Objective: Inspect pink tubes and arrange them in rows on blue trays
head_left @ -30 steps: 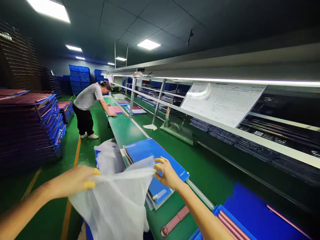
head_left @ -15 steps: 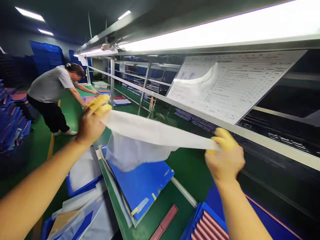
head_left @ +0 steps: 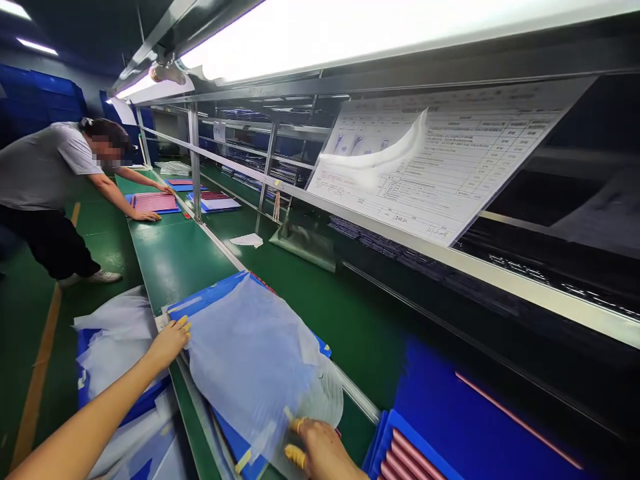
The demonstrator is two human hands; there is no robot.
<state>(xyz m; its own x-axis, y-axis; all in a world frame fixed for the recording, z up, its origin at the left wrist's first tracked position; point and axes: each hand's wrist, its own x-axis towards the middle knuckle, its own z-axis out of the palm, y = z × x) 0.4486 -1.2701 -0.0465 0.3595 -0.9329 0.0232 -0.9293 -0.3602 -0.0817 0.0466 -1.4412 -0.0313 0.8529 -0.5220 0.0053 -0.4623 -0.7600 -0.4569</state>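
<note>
A thin translucent white sheet lies spread over a blue board on the green bench. At the sheet's left edge is my left hand, its fingers, with yellow coverings on the tips, closed on that edge. My right hand is at the sheet's near right corner, also with yellow fingertip coverings; its fingers are bent and closed at the sheet. Parts of the board show around the sheet.
A blue tray with dark pink rods stands at the lower right. White sheets sit left of the bench. A person leans over pink items at the far left. A metal rail and a posted paper are ahead.
Both hands have come down, and the sheet, stretched in the air before, now lies over the blue board. The view has shifted, and the pink bar beside the board is now mostly hidden.
</note>
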